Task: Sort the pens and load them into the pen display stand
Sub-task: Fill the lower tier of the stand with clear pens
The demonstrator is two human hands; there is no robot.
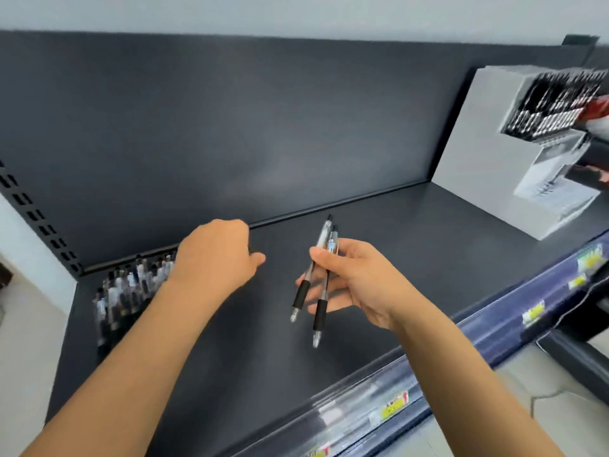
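My right hand (357,282) pinches two clear pens with black grips (313,285) above the middle of the dark shelf, their tips pointing down towards me. My left hand (214,258) hovers to their left with its fingers curled under and out of sight, so whether it holds anything is hidden. Behind that wrist a row of several loose pens (128,291) lies on the shelf at the left. The white pen display stand (478,153) sits at the right end of the shelf, its upper tier filled with black-capped pens (557,107).
The dark shelf (230,357) has a dark back panel (230,127) and a front rail with yellow price labels (393,407). A slotted upright (43,219) closes the left end. A lower shelf and pale floor show at bottom right.
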